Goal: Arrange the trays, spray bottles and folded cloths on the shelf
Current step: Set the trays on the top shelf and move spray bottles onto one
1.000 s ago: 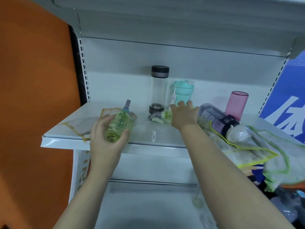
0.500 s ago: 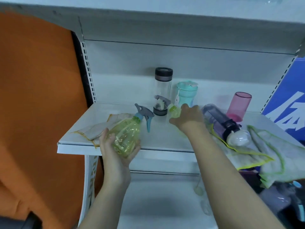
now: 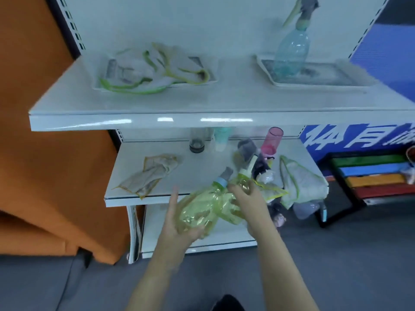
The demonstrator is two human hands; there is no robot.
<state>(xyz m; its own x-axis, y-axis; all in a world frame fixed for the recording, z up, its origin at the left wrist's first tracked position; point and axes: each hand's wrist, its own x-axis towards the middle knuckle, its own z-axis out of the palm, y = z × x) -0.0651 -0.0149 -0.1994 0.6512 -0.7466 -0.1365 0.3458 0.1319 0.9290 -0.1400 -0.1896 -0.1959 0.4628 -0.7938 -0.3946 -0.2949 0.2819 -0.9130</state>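
Two yellow-green spray bottles held in front of the lower shelf (image 3: 125, 176): left hand (image 3: 177, 223) grip cupping the nearer bottle (image 3: 197, 209), right hand (image 3: 249, 194) grip wrapped round the second bottle (image 3: 243, 178) just right of it, touching.

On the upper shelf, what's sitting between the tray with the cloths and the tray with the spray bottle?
Nothing. In the head view, the upper shelf is bare between the cloth tray and the tray holding the clear spray bottle.
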